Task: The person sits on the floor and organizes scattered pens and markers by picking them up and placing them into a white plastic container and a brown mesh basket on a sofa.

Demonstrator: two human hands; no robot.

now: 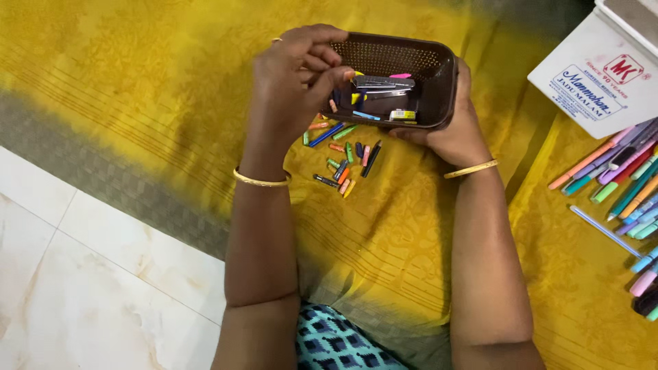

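My right hand [456, 127] holds a dark brown plastic basket [432, 62] tilted toward me, gripping its right side. Inside it lie a grey stapler [384, 83], a small yellow eraser [402, 114] and a few small coloured bits. My left hand [291, 75] is at the basket's left rim, its fingers pinched together on a small piece too small to make out. Just below the basket, several short crayon pieces and pen caps [346, 154] lie scattered on the yellow cloth [137, 82].
A white box with a printed label [593, 75] sits at the upper right. Below it, several coloured pens and markers [627, 178] lie on the cloth. White floor tiles [82, 274] show at the lower left. Gold bangles are on both wrists.
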